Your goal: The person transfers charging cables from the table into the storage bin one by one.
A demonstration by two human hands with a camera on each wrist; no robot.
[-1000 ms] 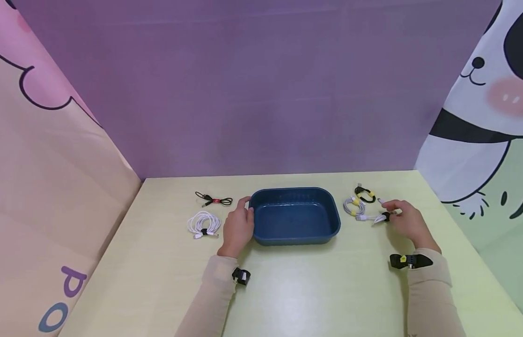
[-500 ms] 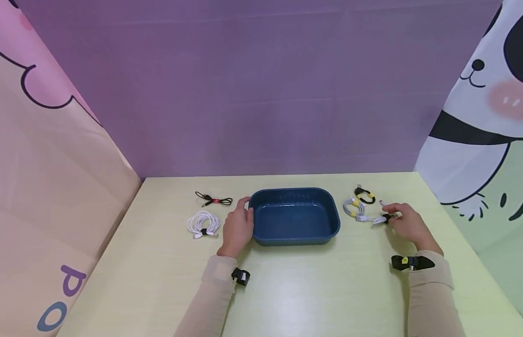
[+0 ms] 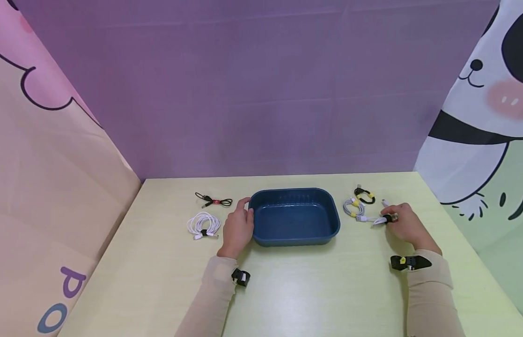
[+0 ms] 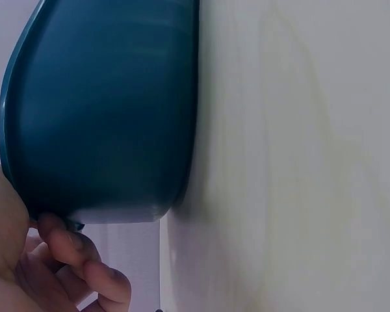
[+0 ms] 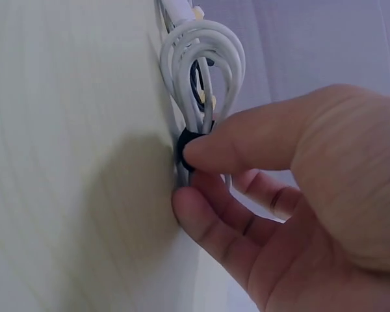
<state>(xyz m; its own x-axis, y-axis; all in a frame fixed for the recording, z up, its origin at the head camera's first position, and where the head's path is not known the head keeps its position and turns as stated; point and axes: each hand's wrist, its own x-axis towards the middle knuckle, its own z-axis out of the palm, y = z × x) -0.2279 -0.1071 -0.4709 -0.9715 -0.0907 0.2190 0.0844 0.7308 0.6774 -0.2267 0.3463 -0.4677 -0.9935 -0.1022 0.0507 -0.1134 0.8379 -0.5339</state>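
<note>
A blue rectangular basin [image 3: 296,217] stands on the table. My left hand [image 3: 238,230] grips the left end of its rim; in the left wrist view the fingers [image 4: 68,247] curl at the basin's end. My right hand [image 3: 406,225] pinches a bundled white cable [image 5: 205,58] at its black tie [image 5: 187,146], between thumb and fingers. Part of that bundle is hidden by the hand, and it lies at or just above the table. Close to it are a grey cable coil [image 3: 354,207] with yellow ties and a black cable coil [image 3: 365,194] with a yellow tie.
Left of the basin lie a black cable [image 3: 215,201] with a red tie and a coiled white cable [image 3: 203,224] with a black tie. The pale table [image 3: 312,290] meets a purple backdrop [image 3: 282,93], with printed panels on both sides.
My right hand has shifted slightly, its fingers settling around the white cable's black tie. The left hand and the basin stay where they were.
</note>
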